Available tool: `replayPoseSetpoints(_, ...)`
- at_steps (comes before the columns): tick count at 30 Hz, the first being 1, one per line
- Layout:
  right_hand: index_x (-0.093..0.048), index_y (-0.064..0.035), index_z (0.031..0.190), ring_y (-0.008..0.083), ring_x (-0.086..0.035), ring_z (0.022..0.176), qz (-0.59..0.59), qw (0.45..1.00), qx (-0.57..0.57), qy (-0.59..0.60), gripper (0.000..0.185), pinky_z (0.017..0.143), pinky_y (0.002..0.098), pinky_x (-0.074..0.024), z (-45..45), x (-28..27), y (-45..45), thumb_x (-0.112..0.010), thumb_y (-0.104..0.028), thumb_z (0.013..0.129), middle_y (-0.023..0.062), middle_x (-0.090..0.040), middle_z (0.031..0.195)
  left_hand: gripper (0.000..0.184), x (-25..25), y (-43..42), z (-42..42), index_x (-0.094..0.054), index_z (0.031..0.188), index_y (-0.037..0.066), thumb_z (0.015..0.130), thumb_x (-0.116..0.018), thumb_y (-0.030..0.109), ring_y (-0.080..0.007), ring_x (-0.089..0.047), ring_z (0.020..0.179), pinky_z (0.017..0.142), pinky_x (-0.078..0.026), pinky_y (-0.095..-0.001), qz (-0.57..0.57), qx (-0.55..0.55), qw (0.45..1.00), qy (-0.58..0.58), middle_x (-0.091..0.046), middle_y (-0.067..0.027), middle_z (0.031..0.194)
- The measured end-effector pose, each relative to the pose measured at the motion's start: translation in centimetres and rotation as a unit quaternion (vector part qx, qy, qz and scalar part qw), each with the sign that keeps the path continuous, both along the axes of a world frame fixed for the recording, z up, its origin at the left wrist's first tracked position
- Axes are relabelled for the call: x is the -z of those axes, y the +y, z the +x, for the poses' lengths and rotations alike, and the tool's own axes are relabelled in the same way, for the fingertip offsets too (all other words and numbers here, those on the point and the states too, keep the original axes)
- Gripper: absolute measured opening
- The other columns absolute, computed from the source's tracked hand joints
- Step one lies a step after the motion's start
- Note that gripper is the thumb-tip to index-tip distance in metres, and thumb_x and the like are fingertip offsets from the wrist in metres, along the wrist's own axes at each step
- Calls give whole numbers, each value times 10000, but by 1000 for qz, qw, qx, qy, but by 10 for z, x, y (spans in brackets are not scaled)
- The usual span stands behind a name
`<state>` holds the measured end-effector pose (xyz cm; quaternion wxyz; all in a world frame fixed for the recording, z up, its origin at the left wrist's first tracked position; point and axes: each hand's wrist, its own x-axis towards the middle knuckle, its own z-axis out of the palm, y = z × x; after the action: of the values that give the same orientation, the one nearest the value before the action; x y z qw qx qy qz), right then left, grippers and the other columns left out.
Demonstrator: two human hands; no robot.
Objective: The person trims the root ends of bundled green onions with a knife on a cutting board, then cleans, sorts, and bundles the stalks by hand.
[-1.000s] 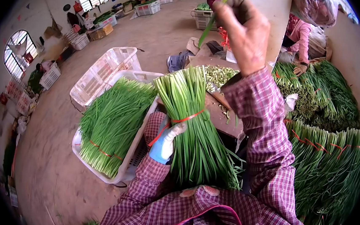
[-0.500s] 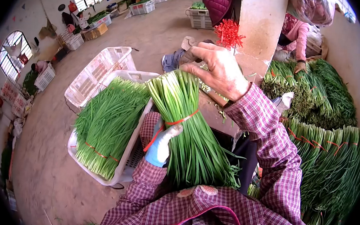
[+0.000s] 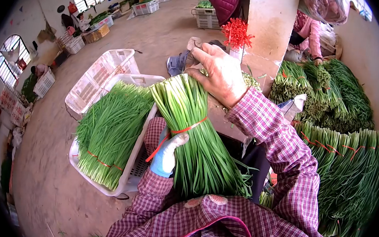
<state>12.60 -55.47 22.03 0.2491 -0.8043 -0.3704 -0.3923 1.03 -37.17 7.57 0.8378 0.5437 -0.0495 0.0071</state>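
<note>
A bundle of long green stalks (image 3: pixel 209 151), tied with a red band, leans upright against my front with its pale cut ends up. My left hand (image 3: pixel 171 152), in a white and blue glove, is closed around its left side at the band. Bare, my right hand (image 3: pixel 222 74) is at the top of the bundle, thumb at the pale ends and fingers curved above; its fingertips are partly hidden. Left of the bundle, a white crate (image 3: pixel 125 187) holds more banded green stalks (image 3: pixel 113 130).
An empty crate (image 3: pixel 99 82) leans behind the full one. Stacked bundles (image 3: pixel 345 175) line the right side. At the upper right, a person in pink sleeves (image 3: pixel 314 37) touches other bundles. Red ties (image 3: pixel 237 33) hang by a pillar (image 3: pixel 270 27). Trimmings lie on the board ahead.
My right hand has come down from high up, where it held a green leaf, to the bundle's top. The leaf no longer shows. My left hand keeps its hold.
</note>
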Motion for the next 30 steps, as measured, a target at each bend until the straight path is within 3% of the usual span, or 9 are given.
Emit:
replayPoseSetpoints(5, -606, -115, 906, 263, -547, 841, -43, 998, -35, -41, 162, 725, 393, -496, -3, 5, -14, -692, -204, 801, 58, -524, 890, 440, -2, 0, 0, -536, 1262, 70, 854, -636, 202, -114, -549, 968, 901, -449, -281, 31, -35, 999, 10, -582, 1, 1073)
replayPoseSetpoints(11, -645, -142, 920, 240, -540, 978, -151, 981, -41, -111, 219, 828, 383, -474, -10, 12, -24, -702, -270, 751, 61, -547, 982, 443, 1, -1, 0, -536, 1272, 61, 862, -628, 198, -136, -541, 1050, 953, -432, -297, 22, -45, 998, 49, -581, -21, 1145)
replayPoseSetpoints(13, -640, -123, 903, 241, -542, 987, -170, 980, -38, -98, 248, 835, 384, -465, -15, 12, -24, -725, -284, 734, 61, -551, 993, 464, -14, -7, -1, -531, 1265, 58, 845, -656, 211, -122, -548, 1006, 911, -452, -291, 31, -32, 999, 2, -587, -20, 1109)
replayPoseSetpoints(15, -629, -113, 887, 256, -535, 954, -131, 987, -59, -69, 259, 818, 403, -460, -19, 9, -24, -743, -279, 725, 73, -538, 966, 559, -10, -6, 0, -501, 1350, 19, 857, -653, 235, -193, -517, 1179, 1042, -384, -357, 9, -12, 1000, -10, -555, -83, 1299)
replayPoseSetpoints(19, -623, -81, 898, 288, -523, 878, -110, 989, -85, 41, 260, 767, 409, -454, -18, 7, -22, -745, -249, 743, 87, -520, 919, 543, -11, -6, -2, -507, 1340, 19, 870, -634, 260, -178, -519, 1159, 1031, -381, -344, 38, -9, 999, -30, -565, -63, 1271)
replayPoseSetpoints(23, -593, -54, 822, 271, -533, 831, -38, 994, -19, -101, 219, 734, 384, -458, -15, -5, -15, -743, -187, 735, 84, -515, 861, 505, -10, -4, -5, -526, 1305, 15, 877, -630, 264, -145, -536, 1093, 1004, -395, -313, 48, -3, 999, -22, -576, -34, 1202)
replayPoseSetpoints(25, -607, -62, 808, 232, -568, 801, 31, 988, 41, -147, 208, 708, 358, -479, 1, -24, -20, -747, -211, 767, 71, -562, 850, 468, -6, -6, -3, -528, 1267, 74, 848, -676, 222, -100, -554, 915, 826, -483, -271, 12, -8, 999, -49, -583, -3, 1096)
replayPoseSetpoints(27, -606, -118, 782, 176, -546, 782, 97, 959, 125, -234, 240, 671, 334, -460, 34, -52, -39, -736, -317, 810, 42, -549, 830, 475, -6, -3, -7, -521, 1289, 79, 858, -679, 203, -94, -557, 946, 855, -483, -272, 4, 7, 999, -43, -581, 7, 1107)
replayPoseSetpoints(30, -662, -159, 883, 171, -594, 820, 153, 919, 232, -280, 207, 682, 345, -483, 50, -93, -92, -703, -361, 862, 19, -614, 879, 476, 11, 5, -2, -520, 1293, 79, 859, -675, 200, -97, -560, 961, 874, -477, -269, -19, 3, 1000, -16, -584, 7, 1107)
